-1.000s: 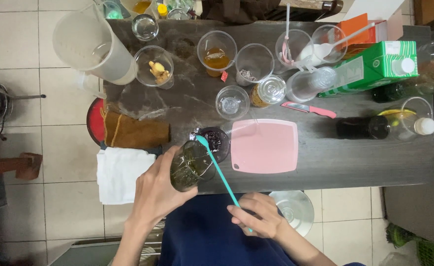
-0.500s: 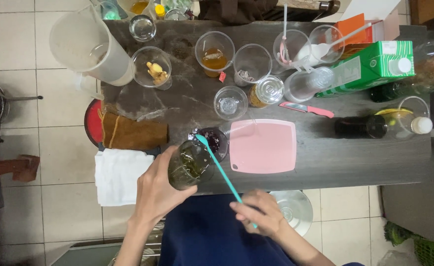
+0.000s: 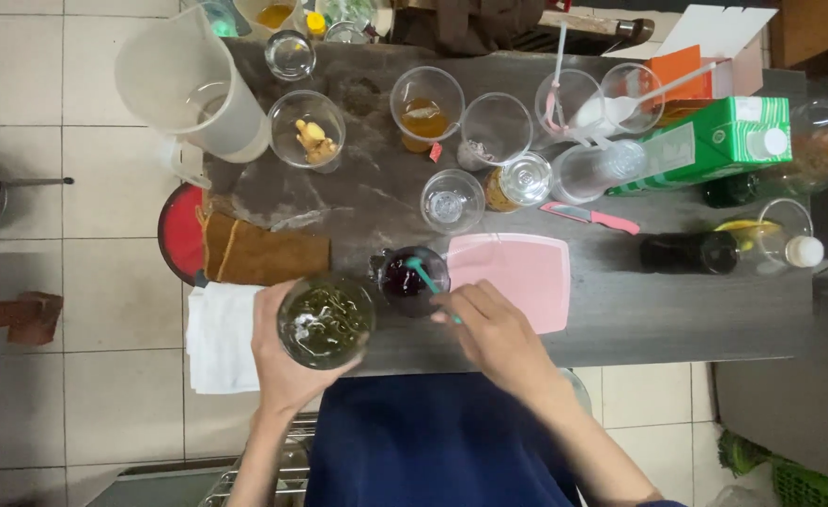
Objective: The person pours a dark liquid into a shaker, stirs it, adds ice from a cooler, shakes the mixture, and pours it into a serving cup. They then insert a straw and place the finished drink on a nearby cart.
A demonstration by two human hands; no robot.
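Observation:
My left hand (image 3: 281, 361) holds a clear glass (image 3: 326, 320) with green leaves and liquid in it, at the table's near edge. To its right stands a small glass of dark purple liquid (image 3: 408, 279). My right hand (image 3: 497, 336) grips a teal stirrer (image 3: 423, 276) whose tip is in the dark liquid. A pink cutting board (image 3: 517, 278) lies just right of that glass, partly under my right hand.
Several clear cups (image 3: 452, 200) stand across the dark table (image 3: 639, 310). A large white pitcher (image 3: 189, 89) is at far left, a green carton (image 3: 714, 141) and dark bottle (image 3: 686, 252) at right. A brown cloth (image 3: 259, 253) and white towel (image 3: 219, 338) lie left.
My right hand moved up onto the table, sliding along the stirrer close to the dark glass. The glass in my left hand turned upright, its mouth now facing the camera.

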